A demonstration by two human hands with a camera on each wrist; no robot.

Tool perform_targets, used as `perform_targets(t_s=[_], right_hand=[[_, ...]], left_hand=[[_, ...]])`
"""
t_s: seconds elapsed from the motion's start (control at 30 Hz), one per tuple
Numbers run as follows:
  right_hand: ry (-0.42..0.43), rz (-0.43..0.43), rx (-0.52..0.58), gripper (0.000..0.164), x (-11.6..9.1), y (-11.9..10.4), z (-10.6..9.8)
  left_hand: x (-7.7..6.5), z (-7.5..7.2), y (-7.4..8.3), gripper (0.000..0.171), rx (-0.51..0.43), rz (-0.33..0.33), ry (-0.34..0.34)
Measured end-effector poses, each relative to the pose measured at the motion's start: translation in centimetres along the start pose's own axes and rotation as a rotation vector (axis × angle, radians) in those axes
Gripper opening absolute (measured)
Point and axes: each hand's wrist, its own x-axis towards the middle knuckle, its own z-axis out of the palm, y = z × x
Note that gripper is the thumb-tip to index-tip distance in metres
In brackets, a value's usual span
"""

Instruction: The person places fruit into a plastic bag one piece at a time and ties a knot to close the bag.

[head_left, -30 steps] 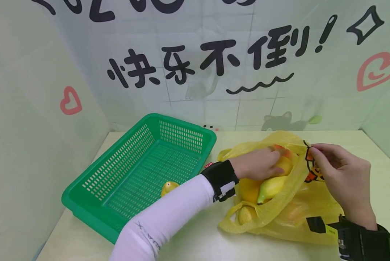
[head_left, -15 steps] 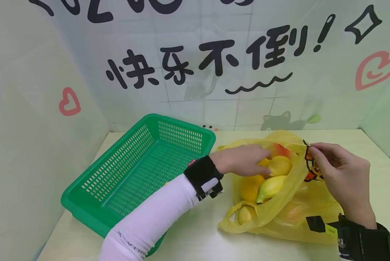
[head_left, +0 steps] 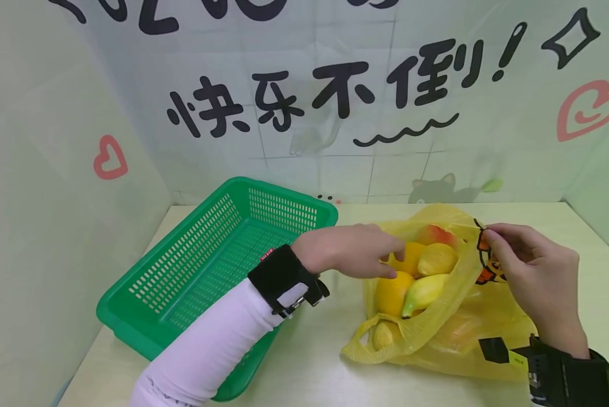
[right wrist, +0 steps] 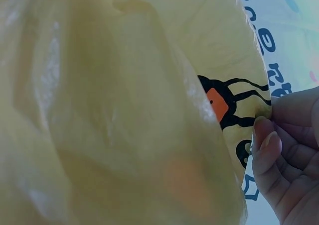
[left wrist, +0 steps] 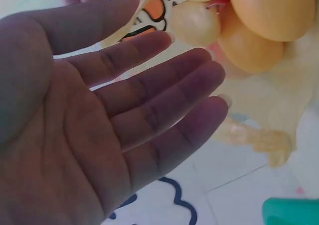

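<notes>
A yellow plastic bag point(head_left: 452, 345) lies on its side on the table with its mouth toward the left. My right hand point(head_left: 535, 271) pinches the bag's rim between thumb and fingers, and the right wrist view shows the same grip on the thin film point(right wrist: 219, 41). Inside the mouth sit an orange point(head_left: 392, 294), a small banana point(head_left: 424, 293), a yellow lumpy fruit point(head_left: 437, 260) and a red-tinged fruit point(head_left: 433, 233). My left hand point(head_left: 350, 249) hovers at the mouth beside the orange. In the left wrist view its palm point(left wrist: 75, 130) holds nothing and its fingers are spread.
A green slotted plastic basket point(head_left: 182, 246) stands on the left, partly covered by my left sleeve point(head_left: 217, 339). Another yellow fruit point(head_left: 385, 335) shows by the bag's lower handle loop. A printed sheet point(head_left: 284, 169) hangs behind the table.
My left hand has drawn back leftward out of the bag with nothing in it, uncovering more fruit. The left forearm now hides the yellow fruit seen in the basket. My right hand keeps its place.
</notes>
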Motion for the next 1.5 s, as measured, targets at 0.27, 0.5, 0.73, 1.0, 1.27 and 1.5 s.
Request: perform_targets(t_s=[0.27, 0.5, 0.73, 1.0, 1.27, 1.5], right_hand=[[-0.001, -0.007, -0.005, 0.018, 0.0, -0.1, 0.1], [-0.008, -0.004, 0.008, 0.018, 0.0, -0.1, 0.2], [-0.008, -0.008, 0.004, 0.018, 0.1, 0.0, 0.1], [-0.006, -0.012, 0.026, 0.019, 0.0, 0.1, -0.1], [-0.01, -0.016, 0.033, 0.017, 0.0, 0.1, -0.1], [-0.008, -0.022, 0.039, 0.016, -0.1, 0.1, 0.0]], left_hand=[[-3.2, -1.3, -0.7, 0.035, -0.027, -0.112, 0.019], [-4.5, -1.0, -1.4, 0.037, -0.051, -0.181, -0.008], [-6.1, -1.3, -2.7, 0.033, -0.037, -0.239, 0.038], [-7.5, -1.4, -4.7, 0.019, -0.052, -0.267, 0.088], [-8.4, 0.3, -7.0, 0.016, -0.048, -0.378, -0.047], [-8.8, 2.7, -8.7, 0.034, -0.087, -0.479, -0.123]])
